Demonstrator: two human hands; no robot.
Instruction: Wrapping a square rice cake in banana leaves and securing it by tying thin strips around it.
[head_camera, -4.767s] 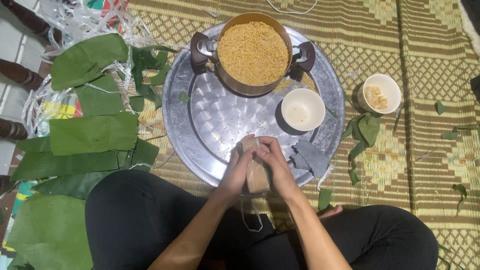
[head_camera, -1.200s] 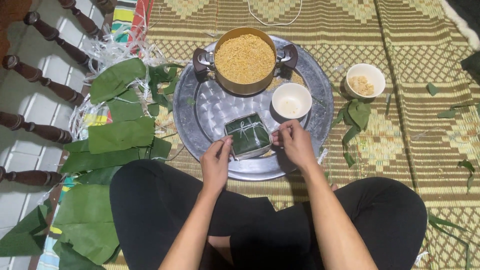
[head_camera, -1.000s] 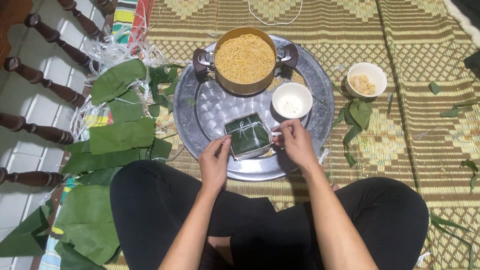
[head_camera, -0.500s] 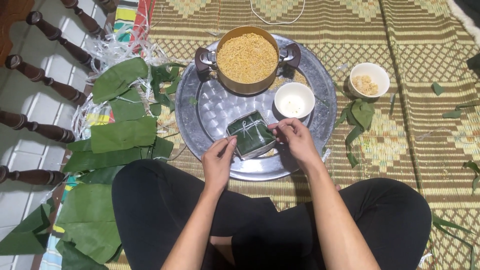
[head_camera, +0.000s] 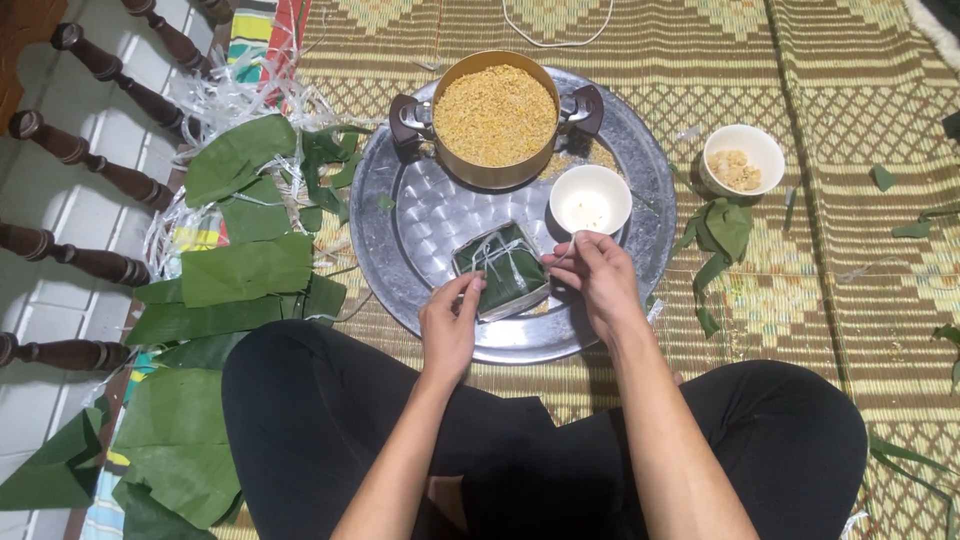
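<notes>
A square parcel wrapped in green leaf (head_camera: 502, 266) lies on a round silver tray (head_camera: 420, 220), crossed by thin white string. My left hand (head_camera: 450, 322) touches the parcel's near left corner with its fingertips. My right hand (head_camera: 598, 276) is at the parcel's right side, fingers pinched on a strand of the white string. Both forearms reach out over my crossed legs in black trousers.
On the tray stand a metal pot of yellow grain (head_camera: 496, 115) and a small white bowl (head_camera: 590, 198). Another white bowl (head_camera: 743, 158) sits on the woven mat to the right, beside leaf scraps (head_camera: 722, 232). Green leaves (head_camera: 245, 268) and white strings (head_camera: 232, 100) lie left, near wooden chair legs (head_camera: 90, 160).
Earlier both hands held a pale bundle close to my lap. Now the tied green parcel rests on the tray; over the last second my right hand has kept pulling string beside it.
</notes>
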